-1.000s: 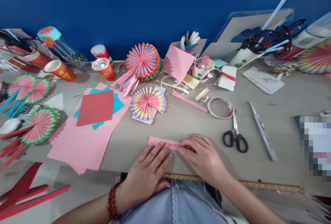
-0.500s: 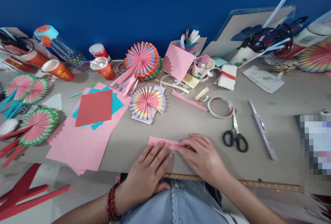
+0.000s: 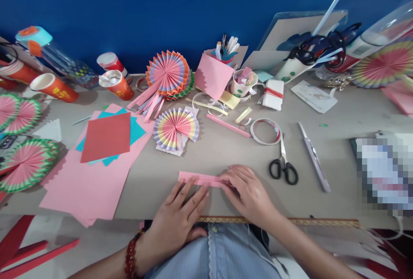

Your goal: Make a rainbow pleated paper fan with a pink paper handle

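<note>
A pink paper strip (image 3: 205, 179), folded lengthwise, lies near the table's front edge. My left hand (image 3: 177, 213) rests on its left part with fingers stretched out and spread. At the strip's right end, my right hand (image 3: 250, 193) pinches the paper between thumb and fingers, which cover that end. Beyond my hands sits a pleated paper fan (image 3: 177, 126) in pink, yellow and lilac on scraps of white paper. Black-handled scissors (image 3: 284, 165) lie to the right of my right hand, just below a roll of tape (image 3: 265, 132).
Pink sheets (image 3: 87, 188) lie at left under a red paper square (image 3: 108, 137) and blue sheets. Paper cups (image 3: 116, 84), an orange-edged rosette (image 3: 168, 72) and a scrap-filled cup (image 3: 244, 83) line the back. A utility knife (image 3: 313, 156) lies at right; finished-looking green-edged fans (image 3: 30, 163) at left.
The view has turned a little to the right, so the table's things appear further left. My left fingers are spread wider on the strip; my right hand keeps its pinch.
</note>
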`<state>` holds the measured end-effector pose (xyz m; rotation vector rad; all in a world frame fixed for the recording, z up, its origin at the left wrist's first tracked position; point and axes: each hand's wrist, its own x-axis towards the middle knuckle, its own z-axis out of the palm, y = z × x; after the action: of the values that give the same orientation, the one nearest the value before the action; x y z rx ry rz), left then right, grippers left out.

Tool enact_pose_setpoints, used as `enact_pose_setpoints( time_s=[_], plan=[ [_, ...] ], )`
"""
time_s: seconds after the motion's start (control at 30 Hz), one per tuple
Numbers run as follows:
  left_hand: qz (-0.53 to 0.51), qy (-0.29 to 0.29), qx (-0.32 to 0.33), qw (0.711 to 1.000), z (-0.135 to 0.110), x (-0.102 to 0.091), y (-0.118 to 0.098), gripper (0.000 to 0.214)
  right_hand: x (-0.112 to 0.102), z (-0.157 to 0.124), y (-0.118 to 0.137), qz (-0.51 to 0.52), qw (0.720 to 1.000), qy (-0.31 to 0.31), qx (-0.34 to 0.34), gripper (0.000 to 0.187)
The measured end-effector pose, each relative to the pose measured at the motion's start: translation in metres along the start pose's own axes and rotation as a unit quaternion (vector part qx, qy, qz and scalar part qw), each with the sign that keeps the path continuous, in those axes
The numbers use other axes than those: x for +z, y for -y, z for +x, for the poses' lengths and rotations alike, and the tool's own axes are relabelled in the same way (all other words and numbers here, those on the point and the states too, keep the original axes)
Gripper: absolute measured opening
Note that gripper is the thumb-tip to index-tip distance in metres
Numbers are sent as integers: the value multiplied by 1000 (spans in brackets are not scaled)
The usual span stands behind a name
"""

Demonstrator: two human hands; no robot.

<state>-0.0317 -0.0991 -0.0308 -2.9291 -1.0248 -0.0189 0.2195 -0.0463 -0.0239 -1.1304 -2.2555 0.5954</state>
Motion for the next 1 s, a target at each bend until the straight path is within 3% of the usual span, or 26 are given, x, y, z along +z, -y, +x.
enact_pose_setpoints(
  time_s=[0.77, 1.0],
  plan=[
    [-5, -8, -20, 1000, 1, -1, -2, 78, 1, 1, 2, -18, 999, 17, 22, 19],
    [-10, -8, -19, 1000, 0, 1, -2, 78, 2, -5, 5, -68, 997, 8, 30, 35]
  ],
)
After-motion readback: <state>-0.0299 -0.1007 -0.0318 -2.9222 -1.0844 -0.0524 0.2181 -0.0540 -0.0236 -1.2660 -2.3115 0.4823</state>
